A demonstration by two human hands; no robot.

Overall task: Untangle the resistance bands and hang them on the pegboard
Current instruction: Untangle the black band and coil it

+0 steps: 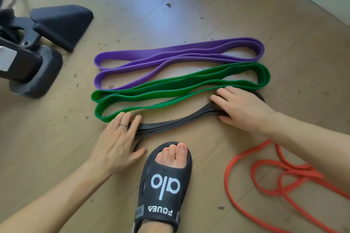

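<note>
We press the black band (pixel 178 122) flat on the floor, left hand (pixel 117 142) & right hand (pixel 244 111) on its 2 ends, fingers straight, not gripping. It's soft, floppy, stretchy rubber. Best to pinch it at an end loop.

Four bands on the floor

Purple band (pixel 178 56) folded at 12 o'clock, green band (pixel 180 89) just below; dark grey band (pixel 178 122) flattened under my fingers; orange band (pixel 265 174) looped loosely at 4 o'clock.
</note>
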